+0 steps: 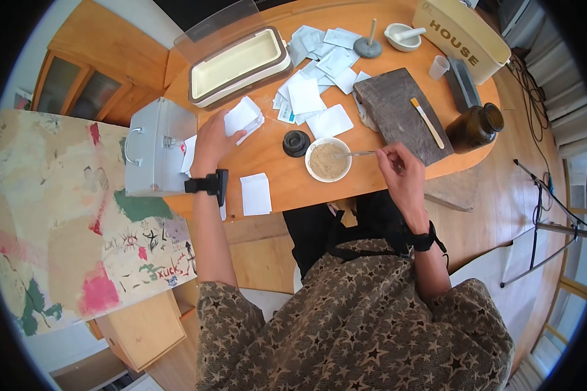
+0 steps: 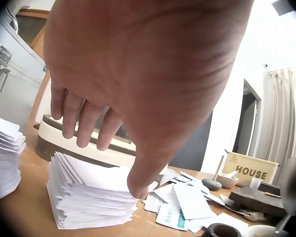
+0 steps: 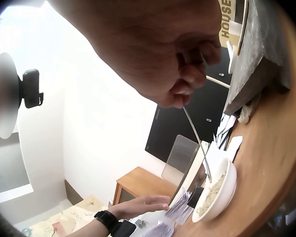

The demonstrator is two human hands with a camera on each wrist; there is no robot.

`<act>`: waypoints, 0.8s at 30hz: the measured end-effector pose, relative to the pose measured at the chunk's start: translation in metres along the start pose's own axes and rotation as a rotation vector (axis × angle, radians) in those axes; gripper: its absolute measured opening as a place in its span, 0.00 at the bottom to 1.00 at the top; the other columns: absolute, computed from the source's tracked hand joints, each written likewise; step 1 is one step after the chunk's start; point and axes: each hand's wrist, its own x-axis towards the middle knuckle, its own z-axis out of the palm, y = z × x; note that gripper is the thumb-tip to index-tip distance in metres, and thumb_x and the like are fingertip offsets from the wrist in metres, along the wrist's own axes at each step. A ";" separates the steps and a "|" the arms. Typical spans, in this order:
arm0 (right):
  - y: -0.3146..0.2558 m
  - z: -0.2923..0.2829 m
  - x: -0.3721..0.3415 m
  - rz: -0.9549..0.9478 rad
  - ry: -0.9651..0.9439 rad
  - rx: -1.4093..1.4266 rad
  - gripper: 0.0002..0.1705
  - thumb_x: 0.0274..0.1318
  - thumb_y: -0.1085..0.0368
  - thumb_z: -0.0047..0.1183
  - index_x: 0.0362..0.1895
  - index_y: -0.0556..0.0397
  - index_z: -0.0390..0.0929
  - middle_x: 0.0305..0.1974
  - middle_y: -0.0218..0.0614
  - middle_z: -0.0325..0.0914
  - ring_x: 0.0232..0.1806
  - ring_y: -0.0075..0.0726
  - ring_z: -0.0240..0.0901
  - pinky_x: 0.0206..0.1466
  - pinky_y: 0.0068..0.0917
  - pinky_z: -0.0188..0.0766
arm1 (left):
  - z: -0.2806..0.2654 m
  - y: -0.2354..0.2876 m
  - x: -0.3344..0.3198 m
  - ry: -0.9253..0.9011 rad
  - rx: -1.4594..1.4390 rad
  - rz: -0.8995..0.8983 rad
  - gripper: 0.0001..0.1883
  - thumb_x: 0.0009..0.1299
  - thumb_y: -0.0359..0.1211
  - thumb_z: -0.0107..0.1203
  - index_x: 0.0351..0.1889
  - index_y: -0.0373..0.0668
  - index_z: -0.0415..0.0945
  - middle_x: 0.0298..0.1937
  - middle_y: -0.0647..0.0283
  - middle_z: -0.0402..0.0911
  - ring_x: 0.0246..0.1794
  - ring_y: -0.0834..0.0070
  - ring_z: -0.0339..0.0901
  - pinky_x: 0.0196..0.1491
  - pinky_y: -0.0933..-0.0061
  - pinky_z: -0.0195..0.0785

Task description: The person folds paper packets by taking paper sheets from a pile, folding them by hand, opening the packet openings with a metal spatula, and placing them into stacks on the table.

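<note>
My left hand (image 1: 214, 138) reaches over a stack of white paper sheets (image 1: 242, 119), fingers extended. In the left wrist view its thumb lies at the stack's right edge and the fingers hang above the far side. My right hand (image 1: 403, 171) pinches a thin metal spoon (image 1: 364, 153) by its slim handle, and the lower end stands in beige powder (image 1: 328, 161). That powder fills much of a white bowl (image 1: 309, 171) near the table's front edge. Beside the bowl sits a small round black holder (image 1: 296, 143).
Flat white papers (image 1: 255, 194) and printed packets (image 1: 338, 60) lie around. A dark stone slab (image 1: 398, 98) carries a brush (image 1: 427, 124). Further right stand a brown jar (image 1: 475, 128) and a HOUSE box (image 1: 466, 39). A cream tray (image 1: 238, 68) and metal case (image 1: 153, 153) are left.
</note>
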 end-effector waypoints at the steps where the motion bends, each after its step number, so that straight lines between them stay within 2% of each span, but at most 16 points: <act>1: -0.001 -0.001 0.000 0.012 0.005 0.005 0.07 0.63 0.69 0.63 0.35 0.59 0.80 0.22 0.32 0.75 0.23 0.20 0.65 0.28 0.22 0.64 | 0.003 -0.005 0.008 -0.067 -0.009 -0.017 0.38 0.62 0.43 0.71 0.67 0.35 0.72 0.63 0.45 0.79 0.63 0.51 0.77 0.66 0.60 0.68; 4: -0.002 -0.006 -0.001 0.017 0.019 -0.001 0.07 0.63 0.69 0.63 0.35 0.59 0.80 0.22 0.32 0.75 0.24 0.20 0.65 0.28 0.22 0.64 | 0.010 -0.017 0.026 -0.147 -0.049 -0.019 0.41 0.60 0.44 0.72 0.69 0.36 0.70 0.65 0.45 0.78 0.65 0.53 0.76 0.67 0.61 0.68; 11: -0.003 -0.010 -0.002 0.014 0.023 -0.015 0.06 0.64 0.69 0.62 0.35 0.59 0.80 0.22 0.32 0.75 0.23 0.20 0.66 0.28 0.23 0.65 | 0.004 -0.018 0.036 -0.226 -0.016 -0.022 0.41 0.58 0.44 0.73 0.69 0.41 0.72 0.62 0.47 0.81 0.63 0.54 0.79 0.67 0.62 0.69; 17: -0.006 -0.009 -0.001 0.015 0.030 -0.001 0.07 0.64 0.69 0.62 0.35 0.59 0.80 0.22 0.31 0.74 0.23 0.20 0.65 0.28 0.22 0.64 | -0.013 0.005 0.021 -0.080 0.067 -0.027 0.37 0.57 0.43 0.75 0.64 0.41 0.75 0.56 0.48 0.84 0.57 0.52 0.81 0.61 0.58 0.72; 19: -0.007 -0.009 -0.001 0.001 0.033 0.004 0.07 0.64 0.69 0.62 0.35 0.59 0.80 0.21 0.31 0.73 0.24 0.19 0.64 0.28 0.22 0.64 | -0.015 0.014 0.010 0.087 0.079 0.080 0.35 0.58 0.42 0.75 0.62 0.40 0.77 0.54 0.48 0.85 0.54 0.50 0.81 0.58 0.56 0.72; 22: -0.010 -0.009 0.000 -0.010 0.042 0.018 0.07 0.64 0.69 0.62 0.36 0.59 0.80 0.22 0.29 0.73 0.24 0.18 0.64 0.28 0.21 0.63 | -0.016 0.045 -0.018 0.085 -0.030 0.084 0.37 0.58 0.43 0.76 0.64 0.41 0.75 0.54 0.45 0.84 0.53 0.47 0.81 0.57 0.56 0.73; 24: -0.013 -0.009 0.001 -0.007 0.045 0.027 0.07 0.64 0.69 0.62 0.36 0.60 0.80 0.22 0.29 0.73 0.25 0.17 0.63 0.28 0.20 0.63 | -0.007 0.067 -0.040 0.125 -0.020 0.095 0.37 0.57 0.41 0.76 0.63 0.41 0.76 0.50 0.45 0.84 0.49 0.46 0.81 0.54 0.54 0.73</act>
